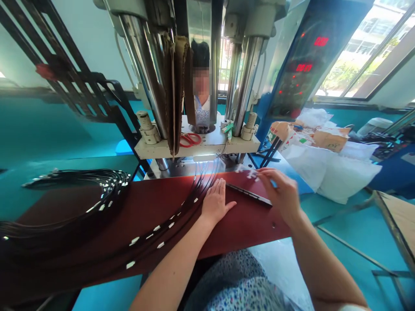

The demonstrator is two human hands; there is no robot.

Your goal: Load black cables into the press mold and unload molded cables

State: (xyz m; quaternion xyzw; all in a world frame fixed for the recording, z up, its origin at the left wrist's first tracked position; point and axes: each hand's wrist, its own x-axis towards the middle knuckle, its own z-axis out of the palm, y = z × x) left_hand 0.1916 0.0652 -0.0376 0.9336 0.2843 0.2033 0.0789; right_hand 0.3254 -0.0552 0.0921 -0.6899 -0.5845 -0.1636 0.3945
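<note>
one pair of red-handled scissors point(191, 139) beside upright brown cardboard point(179, 82); white bags point(340, 172) heaped at right, below a window point(365, 56); one black metal rack point(94, 80), upper left.

The single head-worn camera looks forward and down across the tabletop point(246, 231), from close above the left hand point(214, 203) and right hand point(282, 192), facing the machine point(181, 150) beyond them.
</note>
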